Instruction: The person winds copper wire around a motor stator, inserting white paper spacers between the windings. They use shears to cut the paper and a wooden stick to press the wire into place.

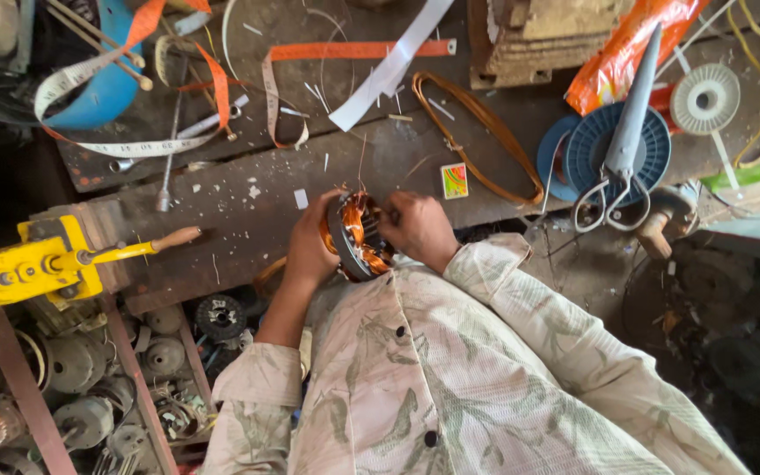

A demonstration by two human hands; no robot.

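fingertips of both hands are hidden behind the motor stator [358,236], so exact finger placement is hard to tell. the stator's far face and most of its copper windings are blocked; only orange-copper coils and a dark ring edge show. lower right is dark, shapes there are unreadable. the yellow winding machine [28,268] is cut off at the left edge. left hand [310,246] cups the stator's left side, fingers curled round it in a closed grip. right hand [417,227] is curled against the stator's right side, touching the coils; can't tell whether it pinches a wire. the stator sits between the two hands, held up at the edge of the workbench [248,189], just in front of the person's chest. scissors [622,149] lie on a blue spool [613,145], well apart to the right. a measuring tape [90,97] lies far left.
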